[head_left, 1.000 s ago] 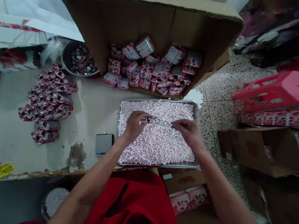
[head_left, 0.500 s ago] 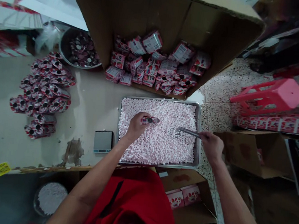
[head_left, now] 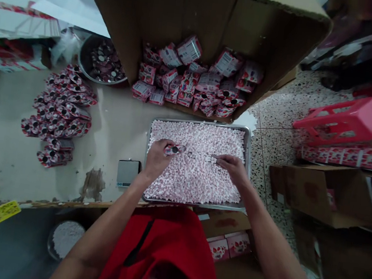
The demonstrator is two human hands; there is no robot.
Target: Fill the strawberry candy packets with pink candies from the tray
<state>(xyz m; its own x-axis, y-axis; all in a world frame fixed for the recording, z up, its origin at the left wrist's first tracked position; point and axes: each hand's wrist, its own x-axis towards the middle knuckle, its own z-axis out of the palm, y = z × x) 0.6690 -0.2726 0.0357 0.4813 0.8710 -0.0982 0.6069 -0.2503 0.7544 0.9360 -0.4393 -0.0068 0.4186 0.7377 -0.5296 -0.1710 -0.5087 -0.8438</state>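
A metal tray (head_left: 247, 182) full of small pale pink pellets (head_left: 194, 181) lies in front of me on the table. Over its left half my left hand (head_left: 157, 159) is closed around a small red-and-white printed packet (head_left: 178, 149), its dark round opening facing up. My right hand (head_left: 233, 166) is over the right half of the tray, fingers pinched on a metal scoop (head_left: 216, 157). White pellets lie at the scoop's end, a short way right of the packet. Most of its handle is hidden by my hand.
Behind the tray, an open carton (head_left: 193, 15) holds many packets. More packets (head_left: 63, 112) stand grouped on the left, near a metal bowl (head_left: 85, 70) of small round pieces. A digital scale (head_left: 128, 173) sits beside the tray. A pink stool (head_left: 349, 118) stands right.
My right hand has moved left with the scoop, from the tray's right edge to over the pellets. My left hand and its packet have shifted slightly left.
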